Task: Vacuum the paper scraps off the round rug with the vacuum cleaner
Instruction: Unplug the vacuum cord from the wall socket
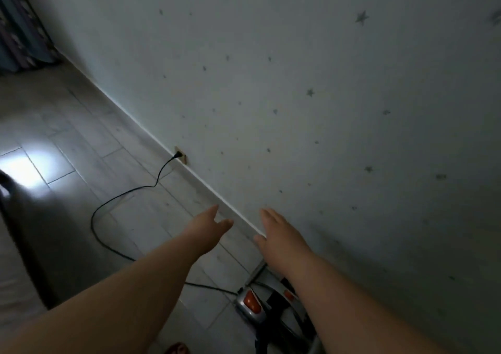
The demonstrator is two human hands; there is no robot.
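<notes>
1. Curtain [21, 28]: dark, patterned, hanging at the far left corner down to the floor
2. Floor [81, 137]: pale grey planks with a bright patch of reflected light at the left; a dark blurred shape at the left edge cannot be made out
3. Power cord [93, 218]: black and thin, lying on the floor in a wide loop; it runs from the plug [177, 155], seated in a low wall socket [183, 158] just above the skirting, back to the near end of the vacuum cleaner
4. Left hand [210, 227]: reached forward in the air above the floor, fingers straight and close together, thumb held apart below them; it grips nothing and touches nothing
5. Vacuum cleaner [250, 306]: near, right of centre, standing on the floor close to the foot of the wall; silver-grey body with black parts, one orange button [250, 301] on the left and a second showing beside the right forearm, which hides much of the body
6. Right hand [282, 238]: back uppermost, fingers straight and together, thumb out to the left; empty, held in the air above the vacuum cleaner, apart from the left hand
7. Wall [325, 110]: pale, scattered with small grey stars, filling the right and far side
</notes>
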